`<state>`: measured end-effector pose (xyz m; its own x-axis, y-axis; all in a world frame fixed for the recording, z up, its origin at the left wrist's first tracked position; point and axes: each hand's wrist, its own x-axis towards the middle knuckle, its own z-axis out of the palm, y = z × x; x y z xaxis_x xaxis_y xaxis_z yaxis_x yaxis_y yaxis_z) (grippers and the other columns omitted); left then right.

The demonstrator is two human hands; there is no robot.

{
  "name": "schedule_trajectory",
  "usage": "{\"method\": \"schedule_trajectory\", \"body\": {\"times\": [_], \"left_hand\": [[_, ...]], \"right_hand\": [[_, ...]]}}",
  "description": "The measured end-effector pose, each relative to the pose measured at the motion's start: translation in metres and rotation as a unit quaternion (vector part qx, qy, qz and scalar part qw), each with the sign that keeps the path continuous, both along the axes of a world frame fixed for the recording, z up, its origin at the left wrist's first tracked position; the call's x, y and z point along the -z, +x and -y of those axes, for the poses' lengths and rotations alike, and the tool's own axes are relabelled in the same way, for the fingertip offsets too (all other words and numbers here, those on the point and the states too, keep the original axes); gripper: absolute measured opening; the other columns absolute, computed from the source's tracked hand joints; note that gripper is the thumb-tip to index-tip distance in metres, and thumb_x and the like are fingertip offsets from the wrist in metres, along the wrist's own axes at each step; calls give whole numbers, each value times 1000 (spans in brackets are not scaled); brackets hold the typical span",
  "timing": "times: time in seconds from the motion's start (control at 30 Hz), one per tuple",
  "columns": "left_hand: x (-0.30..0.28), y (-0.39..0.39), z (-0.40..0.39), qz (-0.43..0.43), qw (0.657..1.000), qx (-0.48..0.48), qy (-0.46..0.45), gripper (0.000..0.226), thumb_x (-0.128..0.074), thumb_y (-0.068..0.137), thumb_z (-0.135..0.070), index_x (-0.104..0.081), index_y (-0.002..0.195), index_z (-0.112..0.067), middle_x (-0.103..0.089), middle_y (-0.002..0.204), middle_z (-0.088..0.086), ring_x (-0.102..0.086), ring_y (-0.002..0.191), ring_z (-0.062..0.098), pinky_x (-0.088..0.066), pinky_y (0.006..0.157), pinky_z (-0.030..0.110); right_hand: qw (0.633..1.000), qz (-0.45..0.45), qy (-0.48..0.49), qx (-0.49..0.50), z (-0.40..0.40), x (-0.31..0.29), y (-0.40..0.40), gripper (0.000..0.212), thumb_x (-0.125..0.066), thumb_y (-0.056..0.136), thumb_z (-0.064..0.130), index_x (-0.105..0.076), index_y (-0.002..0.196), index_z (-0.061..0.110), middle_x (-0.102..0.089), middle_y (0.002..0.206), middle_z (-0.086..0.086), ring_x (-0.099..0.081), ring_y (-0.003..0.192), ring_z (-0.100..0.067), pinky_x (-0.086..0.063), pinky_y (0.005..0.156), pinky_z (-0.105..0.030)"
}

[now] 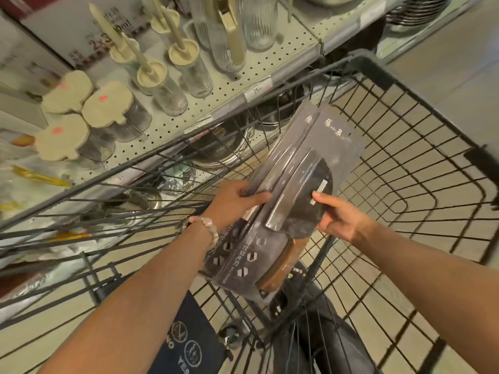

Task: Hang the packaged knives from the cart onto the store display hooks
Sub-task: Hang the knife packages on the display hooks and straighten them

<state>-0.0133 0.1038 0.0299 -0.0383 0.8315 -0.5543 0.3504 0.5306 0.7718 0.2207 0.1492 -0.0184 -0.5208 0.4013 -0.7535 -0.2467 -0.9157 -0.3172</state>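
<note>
Above the black wire cart [405, 125], left hand [232, 203] and right hand [337, 214] each clamp the overlapping dark grey packaged knives [302, 168]; one may slip out.

Two packaged knives [294, 182] in dark grey card packs, overlapped, held tilted above the black wire cart [405, 168]. Broad cleaver blades under clear plastic, brown wooden handle at near end. White script on far ends.

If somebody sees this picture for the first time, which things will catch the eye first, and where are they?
First, the dark packaged knives at the centre, held over the black wire cart by the left hand and the right hand. Then, at upper left, the shelf with ribbed glass bottles and beige-lidded jars.
</note>
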Motion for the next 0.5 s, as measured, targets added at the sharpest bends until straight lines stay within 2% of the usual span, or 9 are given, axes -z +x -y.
{"method": "schedule_trajectory", "body": {"times": [0.07, 0.13, 0.2, 0.23, 0.27, 0.3, 0.37, 0.43, 0.5], "left_hand": [[-11, 2, 3, 13, 1000, -20, 16, 34, -72, 78, -35, -62, 68, -4, -48, 64, 6, -40, 57, 12, -33, 53, 17], [-14, 3, 8, 22, 998, -37, 35, 46, -70, 80, -35, -63, 86, 10, -52, 70, 12, -43, 63, 14, -36, 54, 13], [-19, 6, 16, 43, 998, -41, 26, 63, -72, 73, -51, -64, 97, 6, -65, 88, 25, -52, 74, 16, -49, 71, 19], [-22, 8, 21, 49, 998, -39, 22, 78, -72, 65, -63, -63, 101, 5, -66, 99, 27, -55, 79, 17, -52, 83, 33], [-22, 9, 25, 52, 998, -36, 16, 89, -70, 59, -72, -62, 101, 5, -65, 102, 28, -56, 81, 18, -51, 88, 44], [-24, 9, 29, 50, 998, -31, 19, 91, -69, 56, -76, -61, 96, 6, -65, 96, 28, -55, 79, 18, -51, 88, 47], [-34, 10, 34, 36, 999, -24, 32, 87, -68, 56, -75, -60, 81, 8, -59, 76, 18, -50, 70, 18, -48, 75, 35], [-49, 11, 36, 33, 998, -17, 41, 80, -68, 62, -68, -55, 73, 10, -53, 70, 13, -47, 65, 19, -42, 66, 33], [-67, 11, 39, 16, 998, -21, 55, 56, -69, 74, -52, -48, 63, 0, -47, 66, 10, -41, 60, 17, -40, 59, 26]], "right_hand": [[1000, -11, 2, -3, 0, -12, 0, 104, -97, 29, 16, -56, 125, 7, -57, 129, -17, -58, 116, -30, -49, 93, -48], [1000, -18, 2, -4, 2, -22, 2, 95, -97, 26, 16, -62, 114, 9, -62, 119, -14, -61, 109, -28, -51, 89, -47], [1000, -11, 7, -22, 7, -31, 6, 94, -97, 23, 18, -63, 110, 10, -65, 113, -13, -64, 104, -27, -53, 85, -47], [999, -7, 9, -32, 9, -36, 9, 93, -98, 23, 18, -63, 109, 10, -67, 110, -13, -67, 99, -27, -55, 84, -47], [999, -5, 11, -41, 11, -42, 13, 92, -98, 24, 18, -63, 109, 9, -68, 108, -14, -68, 96, -27, -56, 82, -47], [999, -4, 13, -49, 13, -48, 15, 90, -97, 24, 18, -63, 107, 8, -69, 105, -14, -69, 93, -28, -57, 79, -46], [998, 1, 17, -53, 17, -61, 19, 86, -97, 21, 16, -65, 100, 7, -72, 98, -14, -71, 86, -27, -59, 73, -45], [998, 12, 26, -51, 18, -73, 21, 85, -97, 17, 17, -67, 97, 8, -73, 94, -13, -72, 83, -26, -59, 71, -45], [998, 18, 42, -49, 19, -87, 22, 91, -97, 18, 19, -64, 103, 8, -73, 96, -12, -72, 84, -25, -60, 68, -41]]}}
